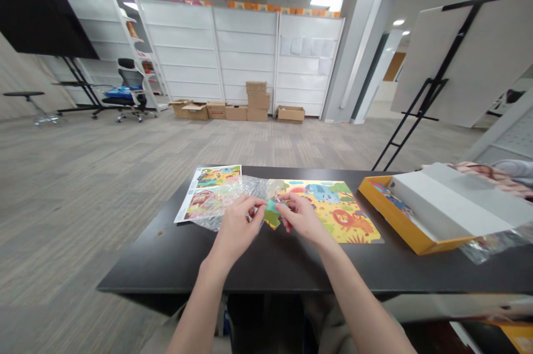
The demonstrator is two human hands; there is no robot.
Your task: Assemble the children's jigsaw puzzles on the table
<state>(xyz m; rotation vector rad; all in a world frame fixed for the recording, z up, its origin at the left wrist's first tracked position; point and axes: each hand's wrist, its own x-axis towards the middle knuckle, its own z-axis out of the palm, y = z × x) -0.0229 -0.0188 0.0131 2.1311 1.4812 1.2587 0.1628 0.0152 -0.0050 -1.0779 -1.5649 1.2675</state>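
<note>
Over the middle of the dark table, my right hand (300, 215) grips a small green and teal puzzle piece (272, 217) between thumb and fingers. My left hand (245, 218) is closed in a pinch, its fingertips at the left edge of that same piece. Crumpled clear plastic wrap (212, 222) lies beneath and beside my left hand. Just right of my right hand is a yellow jigsaw board (347, 215) with an elephant and a lion, partly covered by that hand. A printed picture sheet (192, 187) lies at the left, partly under the plastic.
An open yellow box (406, 226) with a white inner flap holds colourful pieces at the table's right. Clear plastic (478, 248) and striped cloth (478, 171) lie by it. Beyond the table (166, 265) stand cardboard boxes (237, 112), white shelving (245, 54) and a board on a stand (433, 87).
</note>
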